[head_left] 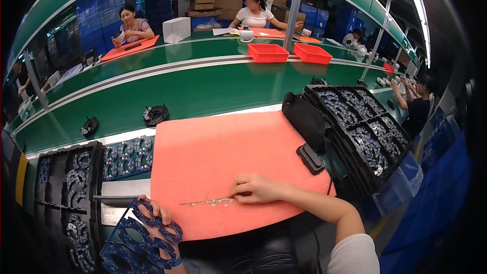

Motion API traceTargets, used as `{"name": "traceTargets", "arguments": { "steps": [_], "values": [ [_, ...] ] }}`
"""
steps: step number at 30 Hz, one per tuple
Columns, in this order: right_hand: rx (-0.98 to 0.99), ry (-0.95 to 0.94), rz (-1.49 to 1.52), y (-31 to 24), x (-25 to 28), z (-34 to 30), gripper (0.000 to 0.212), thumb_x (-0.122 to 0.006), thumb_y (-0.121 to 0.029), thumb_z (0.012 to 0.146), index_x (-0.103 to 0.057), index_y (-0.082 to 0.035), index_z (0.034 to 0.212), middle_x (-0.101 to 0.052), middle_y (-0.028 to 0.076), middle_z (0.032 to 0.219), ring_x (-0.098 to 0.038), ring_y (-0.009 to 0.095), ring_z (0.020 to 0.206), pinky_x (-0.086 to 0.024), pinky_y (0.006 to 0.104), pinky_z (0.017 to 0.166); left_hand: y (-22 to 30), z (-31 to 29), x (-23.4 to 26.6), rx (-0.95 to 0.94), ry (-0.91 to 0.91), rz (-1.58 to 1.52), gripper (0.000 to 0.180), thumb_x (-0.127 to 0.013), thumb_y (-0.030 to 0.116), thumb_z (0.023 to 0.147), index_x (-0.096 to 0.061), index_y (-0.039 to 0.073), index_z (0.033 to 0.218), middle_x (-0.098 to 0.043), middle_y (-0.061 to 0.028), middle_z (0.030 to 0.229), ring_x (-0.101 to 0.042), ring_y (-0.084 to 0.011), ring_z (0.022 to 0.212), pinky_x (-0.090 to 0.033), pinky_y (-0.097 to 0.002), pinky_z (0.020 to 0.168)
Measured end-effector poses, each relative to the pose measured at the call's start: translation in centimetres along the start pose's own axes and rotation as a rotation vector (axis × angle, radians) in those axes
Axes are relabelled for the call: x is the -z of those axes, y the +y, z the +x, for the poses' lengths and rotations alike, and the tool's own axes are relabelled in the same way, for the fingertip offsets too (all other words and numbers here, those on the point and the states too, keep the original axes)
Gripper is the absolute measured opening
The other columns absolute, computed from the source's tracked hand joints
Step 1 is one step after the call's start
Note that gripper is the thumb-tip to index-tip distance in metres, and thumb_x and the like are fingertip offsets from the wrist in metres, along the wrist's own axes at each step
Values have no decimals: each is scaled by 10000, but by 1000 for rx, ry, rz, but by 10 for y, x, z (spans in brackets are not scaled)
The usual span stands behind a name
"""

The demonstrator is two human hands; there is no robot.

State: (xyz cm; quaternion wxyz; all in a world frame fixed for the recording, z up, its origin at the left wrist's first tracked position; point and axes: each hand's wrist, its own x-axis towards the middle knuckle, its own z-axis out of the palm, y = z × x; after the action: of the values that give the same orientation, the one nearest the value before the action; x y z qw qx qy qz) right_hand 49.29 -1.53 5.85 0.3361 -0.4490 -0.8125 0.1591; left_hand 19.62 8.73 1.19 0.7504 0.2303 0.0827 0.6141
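My left hand (161,214) is closed on the edge of a blue circuit board panel (133,241) with ring-shaped cutouts, held tilted at the lower left. My right hand (253,189) rests low over the pink mat (213,147), its fingers curled together at the right end of a row of small pale pieces (215,202). A thin line runs along that row; I cannot tell whether it is a tool or a slit. What the right fingers pinch, if anything, is hidden.
Black trays of ring-shaped boards (76,172) stand left, with more in a black tray (362,132) at right. A board panel (127,158) lies beside the mat. A black pouch (304,122) and small black case (310,159) edge it. Red bins (268,54) and several people are beyond.
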Motion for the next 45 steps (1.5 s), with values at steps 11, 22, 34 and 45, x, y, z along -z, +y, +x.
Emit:
{"name": "traceTargets", "arguments": {
  "steps": [11,22,34,45],
  "values": [
    [-339,318,-364,-56,-19,-29,170,-684,-13,750,-700,-32,918,-604,65,746,-608,175,619,-506,283,572,8,-2,-19,46,90,88,344,-452,378,1001,-438,128,1237,-410,-4,685,-362,-132,386,-306,-263,364],
    [-262,298,-109,-66,-40,-8,169,-680,-23,771,-702,-31,939,-618,61,750,-601,134,598,-500,255,551,13,-15,-40,41,102,135,301,-423,269,1030,-441,47,1233,-425,-23,752,-409,-126,511,-368,-240,448],
    [-256,106,-59,-41,-34,-2,226,-647,-20,795,-676,-36,1018,-613,96,866,-613,204,711,-509,317,643,5,-16,-22,94,100,108,331,-402,283,1034,-419,71,1288,-422,-3,758,-414,-114,531,-355,-226,462],
    [-388,132,70,-44,-29,6,183,-603,18,799,-695,-11,955,-578,57,761,-536,114,629,-430,246,571,-3,6,8,117,-158,26,411,-462,277,1002,-389,28,1321,-426,-35,820,-439,-162,594,-368,-241,510]
  ]
}}
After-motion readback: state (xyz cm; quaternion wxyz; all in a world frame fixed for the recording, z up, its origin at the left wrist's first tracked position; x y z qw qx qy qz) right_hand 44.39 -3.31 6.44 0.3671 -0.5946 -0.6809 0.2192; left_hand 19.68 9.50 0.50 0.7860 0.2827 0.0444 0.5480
